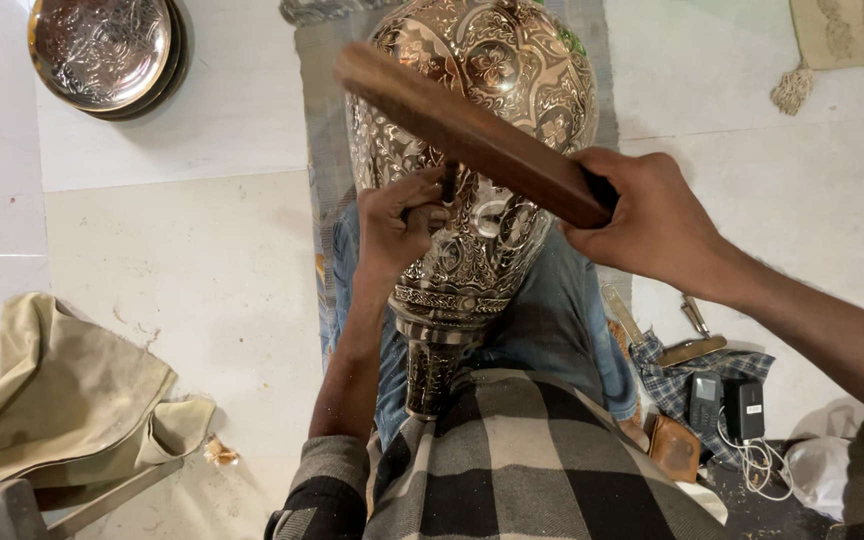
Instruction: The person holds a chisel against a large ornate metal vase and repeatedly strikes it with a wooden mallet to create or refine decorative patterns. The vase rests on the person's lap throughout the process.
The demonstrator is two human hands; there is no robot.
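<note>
Checked shirt [522, 460], black and pale, filled the bottom edge nearest the camera, cut off by the frame; blue jeans [552, 310] showed above it.

Item 1. Metal vase [472, 150]: large, silver-coloured, covered in chased floral and panel patterns. It lay tilted across the lap, its narrow foot toward the body and its wide belly pointing away over a grey mat [602, 50]. The far end ran out of the top of the frame; part of the belly was hidden behind the mallet.

Item 2. Wooden mallet [462, 135]: long brown block, held slantwise over the vase. Right hand [652, 225] was clenched around its near end.

Item 3. Left hand [402, 225]: fingers pinched around a small dark punch [448, 185], its tip set against the vase wall. Most of the punch was hidden by the fingers.

Item 4. Beige cloth [62, 390]: crumpled on the floor at left.

Item 5. Stacked engraved plates [102, 50]: upper left, partly cut off.

Item 6. Small goods at right on a checked rag [672, 385]: two dark phones [722, 405], white cable [757, 465], brown wallet [674, 445], metal tools [694, 318], hard to make out.
</note>
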